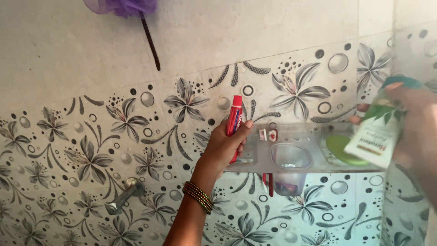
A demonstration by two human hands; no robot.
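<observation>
Over the shelf (300,168), left hand (225,148) clamps a light, squashy red tube (234,123) mid-body; right hand (416,123) grips a slick bottle (375,132).

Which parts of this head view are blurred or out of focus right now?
Head view: the right hand and its white tube with green leaf print are soft and smeared at the frame's right edge; the left hand holding the red toothpaste tube is sharp, as is the clear plastic wall shelf; lighting is even, without harsh glare.
</observation>
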